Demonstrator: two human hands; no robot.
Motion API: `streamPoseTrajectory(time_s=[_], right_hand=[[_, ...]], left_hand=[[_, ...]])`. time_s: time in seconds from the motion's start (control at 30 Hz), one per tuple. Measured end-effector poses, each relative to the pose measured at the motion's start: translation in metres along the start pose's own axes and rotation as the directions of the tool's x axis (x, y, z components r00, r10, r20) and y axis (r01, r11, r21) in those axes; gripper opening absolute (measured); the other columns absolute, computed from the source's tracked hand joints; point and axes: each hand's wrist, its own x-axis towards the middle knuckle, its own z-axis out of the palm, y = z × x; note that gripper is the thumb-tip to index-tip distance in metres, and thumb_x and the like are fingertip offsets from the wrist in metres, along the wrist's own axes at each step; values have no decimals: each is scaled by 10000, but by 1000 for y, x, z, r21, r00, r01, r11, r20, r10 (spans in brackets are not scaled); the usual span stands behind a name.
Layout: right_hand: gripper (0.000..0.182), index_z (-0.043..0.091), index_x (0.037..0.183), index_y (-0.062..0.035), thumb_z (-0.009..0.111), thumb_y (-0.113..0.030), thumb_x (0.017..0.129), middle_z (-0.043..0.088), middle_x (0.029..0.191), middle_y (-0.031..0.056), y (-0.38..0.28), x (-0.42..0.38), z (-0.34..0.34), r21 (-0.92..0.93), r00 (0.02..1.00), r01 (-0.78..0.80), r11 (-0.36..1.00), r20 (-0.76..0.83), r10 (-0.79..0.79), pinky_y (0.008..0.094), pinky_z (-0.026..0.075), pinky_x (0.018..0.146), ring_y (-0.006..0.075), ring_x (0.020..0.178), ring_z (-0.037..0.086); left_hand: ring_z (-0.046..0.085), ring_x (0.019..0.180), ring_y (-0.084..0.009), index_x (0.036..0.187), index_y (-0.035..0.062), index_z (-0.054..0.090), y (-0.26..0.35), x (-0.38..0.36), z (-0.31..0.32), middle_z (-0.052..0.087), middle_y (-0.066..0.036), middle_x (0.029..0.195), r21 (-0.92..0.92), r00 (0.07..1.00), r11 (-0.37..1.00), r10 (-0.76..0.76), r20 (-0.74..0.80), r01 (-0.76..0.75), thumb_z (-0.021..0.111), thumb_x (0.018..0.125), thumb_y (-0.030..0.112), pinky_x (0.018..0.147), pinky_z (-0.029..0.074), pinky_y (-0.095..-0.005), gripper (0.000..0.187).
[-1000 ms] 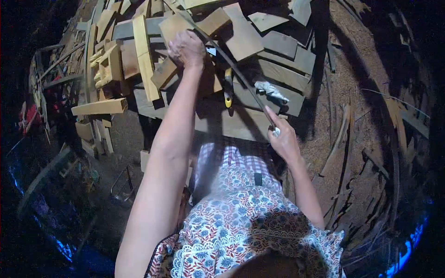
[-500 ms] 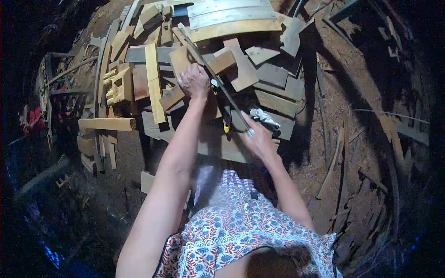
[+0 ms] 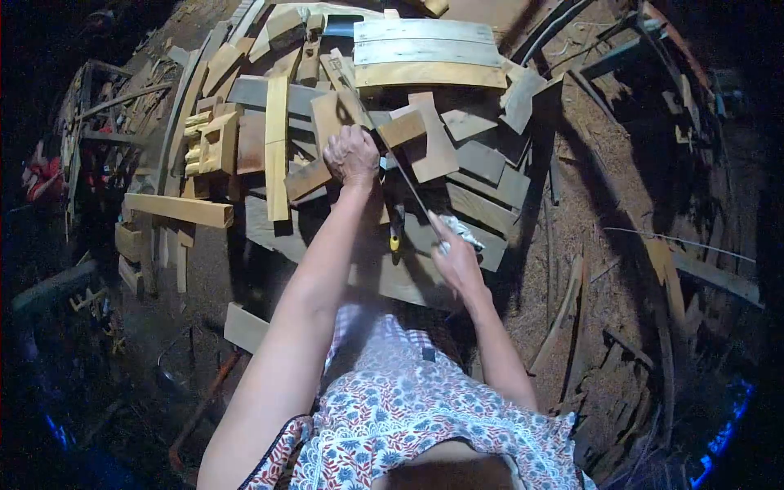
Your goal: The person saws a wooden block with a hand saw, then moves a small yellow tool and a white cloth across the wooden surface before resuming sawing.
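My left hand [image 3: 353,155] is closed at the near end of a light wooden piece [image 3: 331,114] with a dark hole in it, on the cluttered work surface. My right hand [image 3: 456,261] is wrapped round the near end of a long thin blade-like tool [image 3: 410,181]. Seen almost edge-on, the tool slants up and left past my left knuckles, alongside the wooden piece; its exact kind is not clear. A short wood block [image 3: 403,127] lies just right of it. Between my hands is a dark tool with a yellow end [image 3: 394,243]. Crumpled white material [image 3: 465,232] lies behind my right hand.
Slatted pale boards [image 3: 429,53] lie at the back. A long yellowish strip [image 3: 277,151] and a carved block [image 3: 214,147] are on the left, with a beam [image 3: 180,210] jutting out nearer me. Scrap sticks [image 3: 572,314] litter the ground at right.
My right hand has shifted slightly down and right with the blade-like tool. My left hand stays on the wooden piece. The whole view has shifted a little as my head moved.
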Motion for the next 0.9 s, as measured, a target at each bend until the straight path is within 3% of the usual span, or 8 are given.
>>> streamPoseTrajectory(time_s=[0.03,0.07,0.13,0.33,0.47,0.67,0.8,0.9], right_hand=[[646,405,1328,-211,483,1,723,497,1207,234,-14,13,-4,-35,970,-204,978,131,207,366,421,900,373,1100,491],[646,405,1328,-211,483,1,723,497,1207,234,-9,8,-1,-32,969,-205,978,133,207,366,421,900,373,1100,491],[644,406,1328,-197,486,-2,719,491,1221,228,10,-17,7,7,1000,3,1000,-20,-3,362,406,923,358,1124,481],[625,438,1308,-160,515,10,711,541,1164,208,32,-88,-4,10,990,-141,990,3,141,364,427,895,326,1071,537],[621,438,1308,-165,536,-4,716,573,1050,216,45,-62,-21,-62,1000,-29,998,2,29,368,446,828,348,940,570],[622,414,1326,-221,556,-69,740,578,972,240,21,-98,-13,4,978,-181,983,109,179,388,453,814,365,889,577],[615,390,1338,-253,521,-85,761,578,1003,242,19,-27,26,79,1000,-8,997,-21,9,400,455,784,378,909,574],[595,401,1333,-236,540,-109,769,561,832,258,-13,17,21,87,1000,16,996,-14,-15,464,447,717,414,807,572]], left_hand=[[517,740,-272,709,118,568,0,0,-1,547,-62,760,32,999,999,-18,40,17,514,778,220,637,391,-425,135],[517,740,-272,709,118,568,1,1,-1,547,-62,760,34,999,999,-17,41,16,514,778,220,637,391,-425,135],[523,764,-274,718,124,587,1,0,4,554,-71,771,10,998,998,-57,9,57,507,782,238,653,392,-422,153],[528,792,-283,721,122,608,2,1,0,566,-87,801,36,997,997,-68,44,67,486,794,273,685,396,-419,207],[525,790,-291,717,112,601,-4,12,1,568,-88,818,34,985,989,-144,92,142,470,806,277,699,389,-432,228],[522,767,-306,715,114,589,-3,-5,-7,549,-91,776,26,997,999,-21,75,19,460,814,265,687,382,-437,222],[525,748,-305,698,110,563,-5,-3,-12,545,-91,746,-51,995,999,6,103,-1,472,810,247,679,386,-435,199],[528,746,-299,688,108,549,-3,-2,-14,550,-93,751,-17,997,1000,1,76,0,480,805,235,673,390,-430,186]])
